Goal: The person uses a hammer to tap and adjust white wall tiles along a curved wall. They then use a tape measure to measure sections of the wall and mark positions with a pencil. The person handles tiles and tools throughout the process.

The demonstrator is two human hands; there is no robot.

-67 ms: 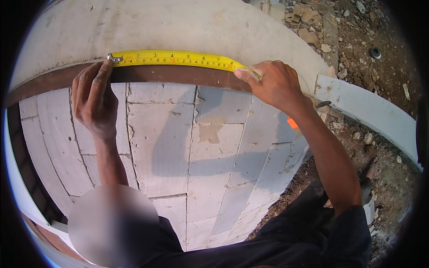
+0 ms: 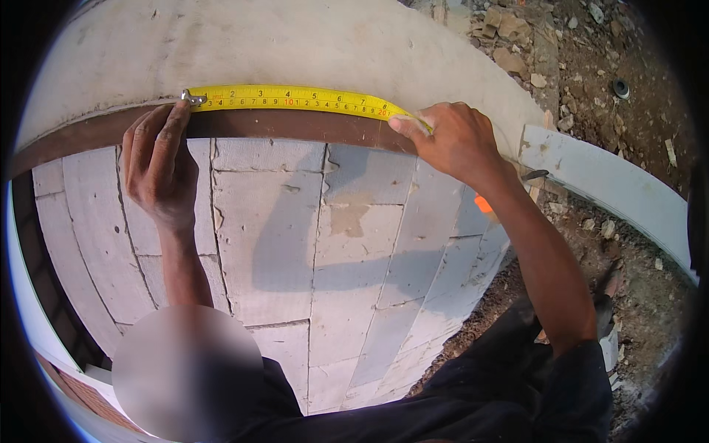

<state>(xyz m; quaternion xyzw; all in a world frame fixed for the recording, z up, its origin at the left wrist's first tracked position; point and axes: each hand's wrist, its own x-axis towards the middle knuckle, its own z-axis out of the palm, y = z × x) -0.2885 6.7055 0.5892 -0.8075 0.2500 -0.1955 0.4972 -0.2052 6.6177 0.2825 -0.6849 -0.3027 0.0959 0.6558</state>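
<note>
A yellow tape measure blade (image 2: pixel 295 100) stretches out along a brown strip (image 2: pixel 295 125) that edges the block wall. At its metal hook end my left hand (image 2: pixel 159 162) has its fingertips pressed on the tape, fingers bent. My right hand (image 2: pixel 458 140) pinches the blade's other visible end between thumb and fingers, where it twists up edgewise. The tape's case does not show. Above the strip lies a pale, smooth surface (image 2: pixel 310 44), which the tape's upper edge borders.
Below the strip spreads a wall of pale blocks (image 2: pixel 266 229) with dark joints and arm shadows. At the right, a white slab (image 2: pixel 598 166) juts over ground strewn with rubble (image 2: pixel 509 59). An orange object (image 2: pixel 483 204) shows beside my right forearm. A small dark ring (image 2: pixel 621 88) lies on the dirt.
My left hand and the hook end of the tape have shifted slightly to the right. My right hand has barely moved.
</note>
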